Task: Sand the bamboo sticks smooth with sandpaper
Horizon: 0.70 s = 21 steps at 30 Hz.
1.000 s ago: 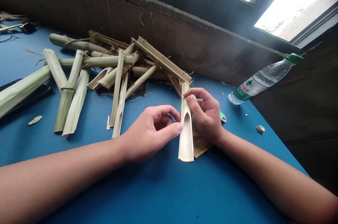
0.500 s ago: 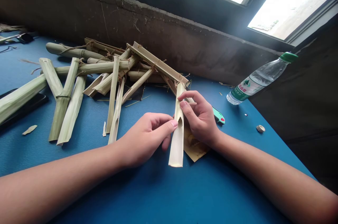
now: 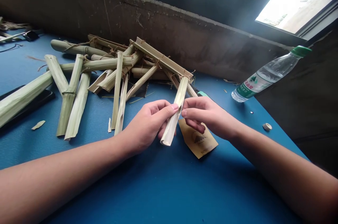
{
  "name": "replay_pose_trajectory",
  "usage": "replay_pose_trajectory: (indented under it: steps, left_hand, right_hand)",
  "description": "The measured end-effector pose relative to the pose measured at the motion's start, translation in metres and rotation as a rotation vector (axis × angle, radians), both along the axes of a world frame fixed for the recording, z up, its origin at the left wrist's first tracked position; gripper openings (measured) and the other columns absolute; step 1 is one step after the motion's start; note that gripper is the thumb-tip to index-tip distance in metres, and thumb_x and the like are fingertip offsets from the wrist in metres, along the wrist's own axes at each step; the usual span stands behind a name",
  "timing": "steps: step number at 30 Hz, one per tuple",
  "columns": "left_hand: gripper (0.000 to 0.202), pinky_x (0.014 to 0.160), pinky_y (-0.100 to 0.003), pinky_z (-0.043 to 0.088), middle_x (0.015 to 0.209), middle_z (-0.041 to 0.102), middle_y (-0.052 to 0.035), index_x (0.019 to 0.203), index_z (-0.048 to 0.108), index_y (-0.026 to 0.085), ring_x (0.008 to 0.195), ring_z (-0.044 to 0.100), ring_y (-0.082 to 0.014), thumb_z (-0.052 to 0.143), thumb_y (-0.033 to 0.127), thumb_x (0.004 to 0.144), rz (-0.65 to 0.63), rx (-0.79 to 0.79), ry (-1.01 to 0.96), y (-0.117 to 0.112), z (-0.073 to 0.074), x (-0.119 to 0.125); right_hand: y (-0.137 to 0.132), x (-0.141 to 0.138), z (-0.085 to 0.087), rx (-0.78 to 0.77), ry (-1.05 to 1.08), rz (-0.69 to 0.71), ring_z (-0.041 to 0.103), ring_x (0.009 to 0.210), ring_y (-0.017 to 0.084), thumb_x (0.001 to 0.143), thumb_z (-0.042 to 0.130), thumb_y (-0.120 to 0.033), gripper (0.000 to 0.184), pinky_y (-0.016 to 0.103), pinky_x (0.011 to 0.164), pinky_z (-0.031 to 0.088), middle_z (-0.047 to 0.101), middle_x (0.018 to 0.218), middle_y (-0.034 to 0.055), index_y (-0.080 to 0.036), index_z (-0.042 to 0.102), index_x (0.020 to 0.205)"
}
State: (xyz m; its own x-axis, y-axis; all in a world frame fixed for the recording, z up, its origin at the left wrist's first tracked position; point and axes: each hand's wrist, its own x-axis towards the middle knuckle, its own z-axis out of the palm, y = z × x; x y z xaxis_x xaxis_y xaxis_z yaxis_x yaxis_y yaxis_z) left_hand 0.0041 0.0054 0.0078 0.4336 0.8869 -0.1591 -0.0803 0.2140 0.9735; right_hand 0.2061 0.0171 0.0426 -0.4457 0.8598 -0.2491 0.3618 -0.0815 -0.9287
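A pale split bamboo strip (image 3: 175, 115) slants down from a tied bamboo frame (image 3: 148, 62) toward me. My left hand (image 3: 149, 125) pinches the strip's left side, thumb and fingertips closed on it. From the right, my right hand (image 3: 208, 115) grips the same strip with curled fingers. The strip's upper end is tied to the frame's long top slat with brown string. Its lower end sits just above the blue tabletop (image 3: 163, 185).
A brown paper tag (image 3: 198, 140) lies under my right hand. Loose bamboo pieces (image 3: 71, 93) spread to the left. A plastic water bottle (image 3: 269, 74) lies at the right against the dark wall. A dark flat object (image 3: 34, 100) sits far left.
The strip's lower end has swung left and lifted, so it now slants more. Both hands moved up along it, and my right hand shifted to its right side.
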Motion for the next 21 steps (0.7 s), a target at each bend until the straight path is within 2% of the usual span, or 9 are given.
replay_pose_trajectory:
  steps: [2,5,10,17,21]
  left_hand:
    - [0.038,0.048,-0.022,0.041,0.062,0.067,-0.0009,0.085,0.062,0.019,0.048,0.054,-0.0122,0.068,0.056,0.092,-0.001,0.008,0.008,0.000,-0.001,0.000]
    - [0.036,0.049,-0.022,0.040,0.064,0.065,0.0006,0.087,0.061,0.019,0.050,0.053,-0.0118,0.072,0.054,0.091,-0.016,0.020,0.003,0.000,-0.003,0.001]
    - [0.034,0.047,-0.021,0.035,0.060,0.058,0.0050,0.087,0.060,0.019,0.049,0.046,-0.0092,0.077,0.048,0.089,-0.011,0.041,0.004,0.000,-0.005,0.000]
    - [0.036,0.045,-0.020,0.034,0.058,0.061,0.0035,0.086,0.059,0.019,0.045,0.044,-0.0087,0.080,0.049,0.085,0.012,-0.005,0.012,0.003,-0.003,-0.002]
    - [0.035,0.044,-0.020,0.035,0.058,0.062,0.0036,0.086,0.060,0.020,0.044,0.045,-0.0089,0.081,0.048,0.084,0.022,-0.011,0.020,0.004,-0.004,-0.002]
  right_hand:
    - [0.000,-0.001,0.000,-0.137,0.047,0.032,0.045,0.046,0.008,0.088,0.076,-0.036,0.022,0.022,0.046,0.034,0.057,0.059,-0.0058,-0.020,0.060,0.085]
    - [-0.001,-0.002,-0.005,-0.213,0.054,0.030,0.046,0.045,0.008,0.085,0.081,-0.039,0.027,0.020,0.043,0.035,0.057,0.061,-0.0066,-0.021,0.062,0.091]
    - [-0.001,-0.006,-0.009,-0.219,0.091,-0.043,0.041,0.039,0.006,0.085,0.080,-0.042,0.029,0.019,0.039,0.036,0.055,0.054,-0.0066,-0.019,0.063,0.083]
    - [0.000,-0.006,-0.011,-0.289,0.159,-0.069,0.050,0.041,0.007,0.083,0.082,-0.041,0.030,0.017,0.037,0.032,0.064,0.058,-0.0009,-0.015,0.068,0.077]
    - [0.003,-0.003,-0.011,-0.266,0.177,-0.060,0.053,0.041,0.007,0.078,0.087,-0.040,0.032,0.017,0.037,0.035,0.072,0.066,0.0027,-0.015,0.068,0.072]
